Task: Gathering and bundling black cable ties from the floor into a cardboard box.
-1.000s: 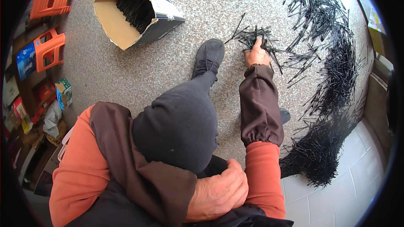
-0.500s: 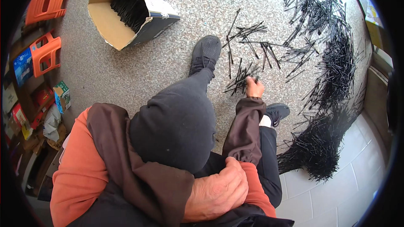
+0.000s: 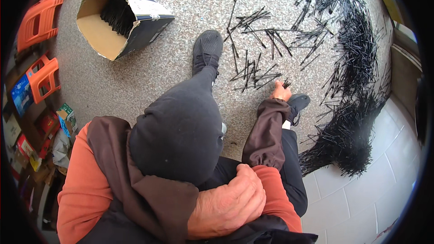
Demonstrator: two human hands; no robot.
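Observation:
Thin black sticks (image 3: 251, 73) lie scattered on the speckled floor in front of my shoes. My right hand (image 3: 281, 92) reaches down just right of this loose cluster, beside my right shoe (image 3: 298, 103). Its fingers are closed, with short dark stick ends showing at the fingertips. Close to my body, my left hand (image 3: 229, 205) rests against my right arm near the elbow. The fingers there are curled together, and whatever may be inside them is hidden.
An open cardboard box (image 3: 101, 36) with black sticks inside lies at the upper left. A long heap of black sticks (image 3: 357, 49) curves down the right side onto pale tiles (image 3: 348, 208). Orange plastic stools (image 3: 43, 79) and shelved packages (image 3: 67, 117) line the left.
My right hand has moved off the small cluster of sticks, slightly right and toward my shoe. The whole view has shifted a little. My left hand stays against my right arm.

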